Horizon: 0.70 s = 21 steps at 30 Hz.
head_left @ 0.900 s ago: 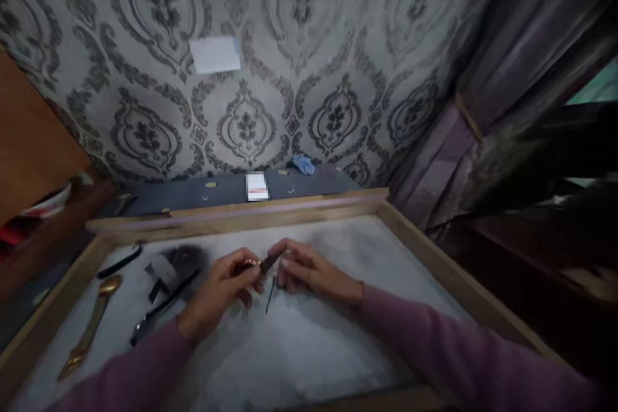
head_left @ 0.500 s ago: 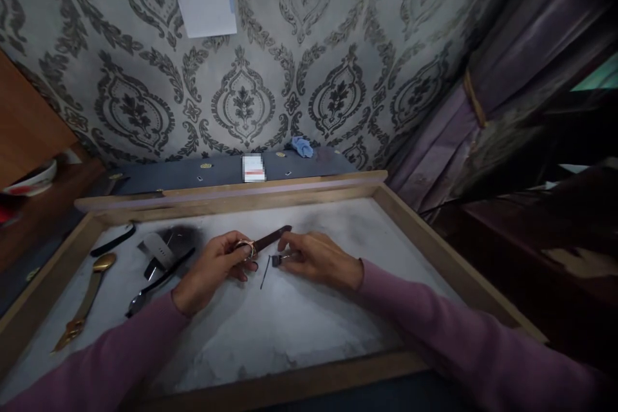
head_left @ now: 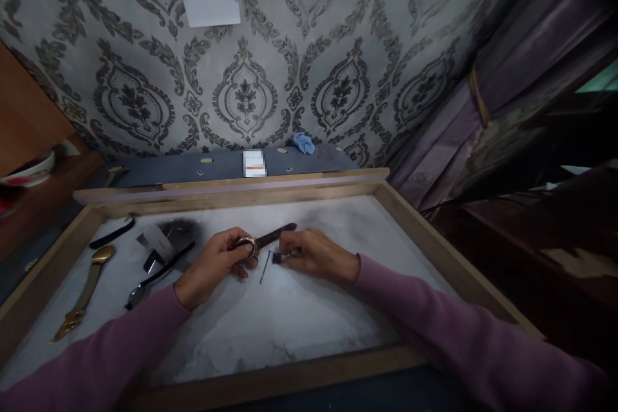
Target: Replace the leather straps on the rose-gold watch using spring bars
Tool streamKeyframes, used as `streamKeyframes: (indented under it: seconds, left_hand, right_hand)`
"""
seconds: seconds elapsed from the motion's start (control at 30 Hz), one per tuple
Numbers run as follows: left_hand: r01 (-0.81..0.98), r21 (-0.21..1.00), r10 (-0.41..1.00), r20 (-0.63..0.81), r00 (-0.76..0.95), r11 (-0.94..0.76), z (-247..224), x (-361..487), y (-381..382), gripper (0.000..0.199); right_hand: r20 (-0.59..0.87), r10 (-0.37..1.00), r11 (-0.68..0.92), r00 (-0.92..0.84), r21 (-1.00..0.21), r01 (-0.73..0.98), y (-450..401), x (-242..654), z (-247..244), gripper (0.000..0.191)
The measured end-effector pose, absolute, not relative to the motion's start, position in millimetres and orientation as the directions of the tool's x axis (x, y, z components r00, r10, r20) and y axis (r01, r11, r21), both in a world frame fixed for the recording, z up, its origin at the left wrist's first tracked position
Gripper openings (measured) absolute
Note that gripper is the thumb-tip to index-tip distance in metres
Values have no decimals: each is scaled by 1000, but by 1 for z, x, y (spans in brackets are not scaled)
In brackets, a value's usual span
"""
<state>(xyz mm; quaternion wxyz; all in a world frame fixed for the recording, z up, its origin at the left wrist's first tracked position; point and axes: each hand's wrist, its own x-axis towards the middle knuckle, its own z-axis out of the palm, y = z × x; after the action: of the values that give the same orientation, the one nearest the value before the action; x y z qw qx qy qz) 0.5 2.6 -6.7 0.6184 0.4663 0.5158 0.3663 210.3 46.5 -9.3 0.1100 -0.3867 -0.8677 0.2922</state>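
Observation:
My left hand [head_left: 223,264] is closed around a wristwatch [head_left: 247,244] with a gold-coloured case, the thumb lying across it. The watch's dark brown strap [head_left: 276,235] points up and right, its tip close to the fingers of my right hand [head_left: 318,256]. Between that hand's thumb and fingers is a small tool with a dark, blocky end [head_left: 277,258]; the rest of it is mostly covered. A thin dark rod [head_left: 264,268] lies on the white surface between both hands.
A wooden-rimmed tray [head_left: 232,190] surrounds the work. On its left lie a gold watch [head_left: 87,290], a black strap [head_left: 113,234], a grey strap [head_left: 157,241] and a black-strapped watch [head_left: 138,295]. Beyond the rim are a small white box [head_left: 254,163] and a blue cloth [head_left: 304,143].
The right hand's index finger has curled down from near the strap tip toward the small tool. My left hand still holds the watch. The whole view has shifted slightly.

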Motion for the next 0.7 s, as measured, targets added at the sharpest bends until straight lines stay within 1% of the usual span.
streamKeyframes:
  seconds: [0.17,0.27,0.33,0.4,0.5,0.7]
  left_hand:
    - [25,956,934,-289,212,291,-6,1,2,24]
    - [27,956,931,-290,221,291,-6,1,1,23]
    - [27,957,932,-288,220,289,-6,2,1,22]
    - [25,958,934,-283,217,284,-7,2,1,22]
    - [24,958,935,-283,213,285,-8,2,2,22]
    - [10,957,933,-285,219,290,-9,1,3,23]
  right_hand:
    - [-38,670,550,-742,-646,530,48,210,-12,4]
    - [-47,664,541,-747,-659,522,48,208,-14,10]
    - [-44,693,530,-720,-646,550,49,206,-14,16]
    - [-33,733,523,-679,-611,594,50,204,-15,15]
    - [-13,771,531,-636,-537,655,50,201,-15,8]
    - [-9,740,621,-673,-377,687,44,197,-10,11]
